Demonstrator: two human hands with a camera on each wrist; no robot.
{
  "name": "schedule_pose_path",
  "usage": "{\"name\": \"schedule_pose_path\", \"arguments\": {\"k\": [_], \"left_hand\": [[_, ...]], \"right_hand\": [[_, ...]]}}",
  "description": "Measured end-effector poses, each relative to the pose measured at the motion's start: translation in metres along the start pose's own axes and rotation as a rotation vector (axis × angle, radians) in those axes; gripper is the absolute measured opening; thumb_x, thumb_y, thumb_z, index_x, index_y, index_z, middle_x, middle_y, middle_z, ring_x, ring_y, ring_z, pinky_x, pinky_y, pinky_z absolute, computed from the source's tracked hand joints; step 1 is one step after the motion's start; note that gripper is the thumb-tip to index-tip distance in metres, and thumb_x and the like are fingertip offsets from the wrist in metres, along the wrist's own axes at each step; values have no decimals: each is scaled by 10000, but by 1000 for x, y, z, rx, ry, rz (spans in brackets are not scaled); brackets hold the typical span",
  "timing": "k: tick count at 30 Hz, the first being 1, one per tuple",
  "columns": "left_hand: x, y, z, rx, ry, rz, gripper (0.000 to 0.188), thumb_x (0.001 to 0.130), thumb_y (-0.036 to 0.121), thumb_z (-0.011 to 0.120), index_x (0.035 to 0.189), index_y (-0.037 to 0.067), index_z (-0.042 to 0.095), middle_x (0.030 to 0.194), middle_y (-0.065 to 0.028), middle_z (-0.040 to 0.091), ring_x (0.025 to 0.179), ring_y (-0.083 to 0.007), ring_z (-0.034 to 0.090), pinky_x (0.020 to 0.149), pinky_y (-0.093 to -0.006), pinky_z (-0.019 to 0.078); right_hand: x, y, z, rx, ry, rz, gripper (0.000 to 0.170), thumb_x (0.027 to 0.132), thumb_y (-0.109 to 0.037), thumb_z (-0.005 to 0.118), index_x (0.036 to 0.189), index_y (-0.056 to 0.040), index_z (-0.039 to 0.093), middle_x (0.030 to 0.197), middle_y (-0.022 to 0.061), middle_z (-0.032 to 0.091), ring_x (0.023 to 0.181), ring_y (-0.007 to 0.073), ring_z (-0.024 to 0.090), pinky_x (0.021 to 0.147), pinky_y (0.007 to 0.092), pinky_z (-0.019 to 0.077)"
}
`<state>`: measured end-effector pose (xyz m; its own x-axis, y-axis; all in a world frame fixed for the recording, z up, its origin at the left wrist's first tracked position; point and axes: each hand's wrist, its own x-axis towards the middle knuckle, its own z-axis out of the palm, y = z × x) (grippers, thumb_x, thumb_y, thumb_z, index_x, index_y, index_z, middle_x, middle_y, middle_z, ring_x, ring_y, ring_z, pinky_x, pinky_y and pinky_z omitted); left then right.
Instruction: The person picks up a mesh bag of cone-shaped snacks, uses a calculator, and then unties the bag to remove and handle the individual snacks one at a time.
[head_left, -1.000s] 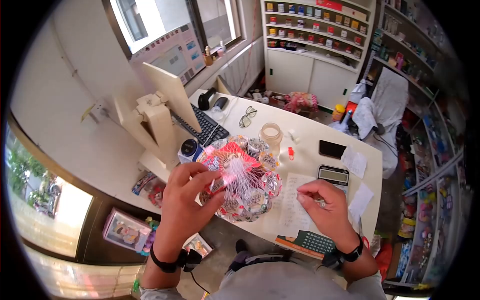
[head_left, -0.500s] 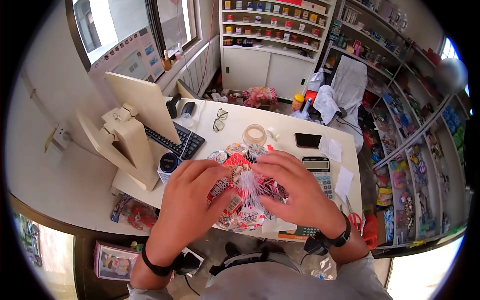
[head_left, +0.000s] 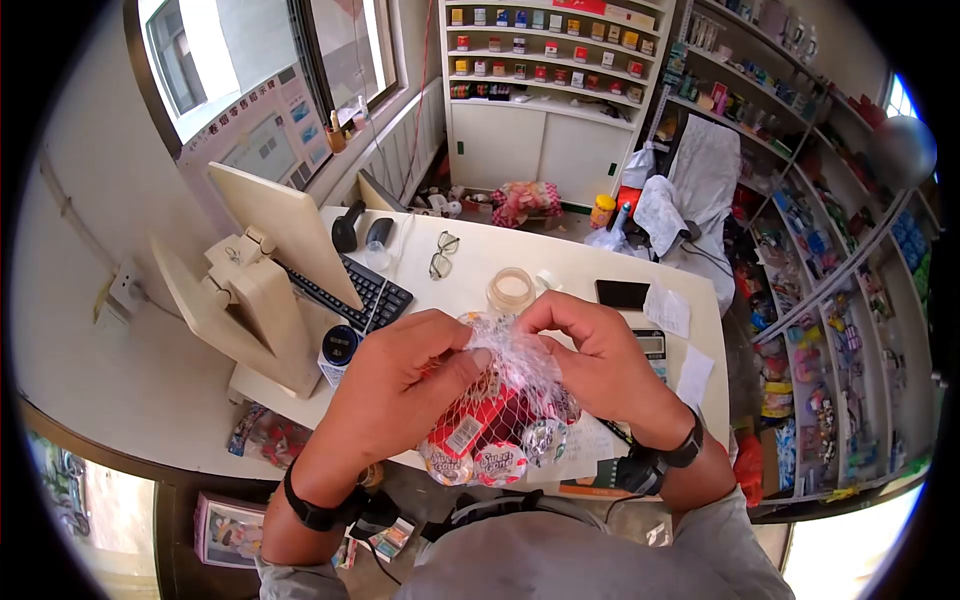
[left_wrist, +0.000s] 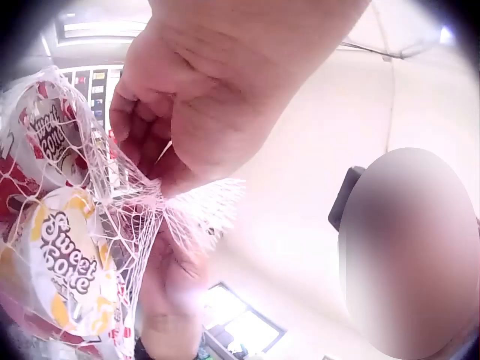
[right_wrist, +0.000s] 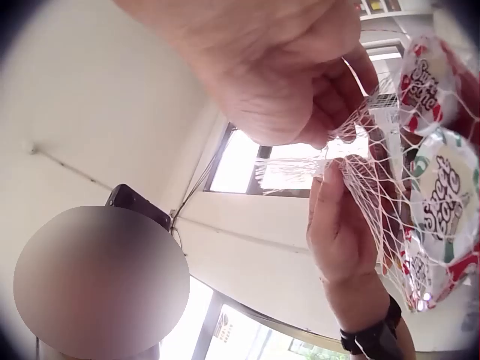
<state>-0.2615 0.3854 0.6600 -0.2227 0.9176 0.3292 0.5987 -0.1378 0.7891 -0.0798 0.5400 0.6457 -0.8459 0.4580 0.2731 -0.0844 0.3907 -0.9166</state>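
A white net bag [head_left: 510, 405] of round "Sweet Cone" packs and a red label hangs between both hands, near the desk's front edge. My left hand [head_left: 405, 385] pinches the gathered net top from the left. From the right, my right hand [head_left: 605, 370] pinches the same bunched netting. In the left wrist view the gathered neck of the net [left_wrist: 146, 202] lies at the fingertips, with a loose frayed end sticking out. The right wrist view shows packs [right_wrist: 446, 202] inside the mesh beside the fingers.
On the desk stand a monitor [head_left: 285, 235], a keyboard [head_left: 385, 290] and a clear jar [head_left: 511, 290]. Glasses [head_left: 444, 255], a phone [head_left: 622, 294], a calculator [head_left: 650, 345] and paper slips [head_left: 695, 375] lie around. Stocked shelves [head_left: 820, 330] stand at the right.
My right hand came in from the right to the net. Both hands now pinch its top, which is drawn up and bunched, and the packs hang closer to my body.
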Motion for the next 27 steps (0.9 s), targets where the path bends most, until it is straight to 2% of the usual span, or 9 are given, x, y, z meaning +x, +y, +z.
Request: {"name": "schedule_pose_path", "arguments": {"k": [2,6,12,15,16,19,23,25,27], "left_hand": [[1,1,-2,-46,63,-98,166,948,117,741,921,-28,665,802,-91,620,715,-186,571,653,-320,463],[-9,-16,-5,-186,190,-223,185,966,120,733,880,-19,649,774,-46,603,704,-124,531,641,-287,430],[-28,-30,-11,-124,277,-94,158,927,63,767,855,-2,643,760,-11,589,722,-93,522,660,-273,421],[-41,-41,-20,-170,347,-136,159,900,30,785,844,2,639,774,-9,604,732,-92,530,674,-269,428],[-42,-45,-22,-167,349,-89,143,899,4,770,838,12,640,797,-3,625,746,-85,537,685,-259,428],[-44,-41,-26,-177,345,-169,121,903,-19,750,860,12,641,827,2,640,770,-76,556,702,-246,435],[-38,-41,-23,-344,348,-143,85,930,-37,711,954,8,644,926,-20,664,826,-79,590,752,-242,470],[-36,-36,-21,-482,353,-178,97,940,-49,695,999,7,642,977,-36,673,861,-85,612,786,-244,491],[-29,-35,-19,-571,338,-99,112,948,-52,691,1034,5,647,1003,-43,676,882,-90,625,808,-244,500]], "right_hand": [[1,10,-4,51,14,8,134,1034,-145,658,1036,-11,657,900,9,671,860,59,580,784,263,496],[-3,28,-15,236,66,73,105,1037,-116,651,1052,-14,638,979,1,669,884,59,573,819,247,489],[-16,40,-26,302,145,79,86,1034,-105,657,1038,-23,629,1018,2,667,926,57,570,865,245,479],[-22,47,-31,264,179,75,89,1036,-109,656,1035,-24,628,1006,-1,664,917,58,571,868,244,476],[-24,50,-33,258,176,96,92,1037,-111,656,1034,-24,628,1003,-1,664,913,60,572,869,244,475],[-24,53,-31,251,183,112,94,1033,-109,662,1028,-22,627,997,-2,663,902,62,570,862,245,475],[-25,50,-28,215,159,100,75,1010,-74,680,1024,-22,628,1010,15,675,927,74,595,870,261,490],[-23,36,-20,196,206,28,86,982,-51,701,1027,-20,634,1020,36,685,957,88,618,897,274,497],[-21,19,-13,114,267,-121,117,949,-33,723,1033,-16,643,1035,64,696,967,115,649,898,292,515]]}}
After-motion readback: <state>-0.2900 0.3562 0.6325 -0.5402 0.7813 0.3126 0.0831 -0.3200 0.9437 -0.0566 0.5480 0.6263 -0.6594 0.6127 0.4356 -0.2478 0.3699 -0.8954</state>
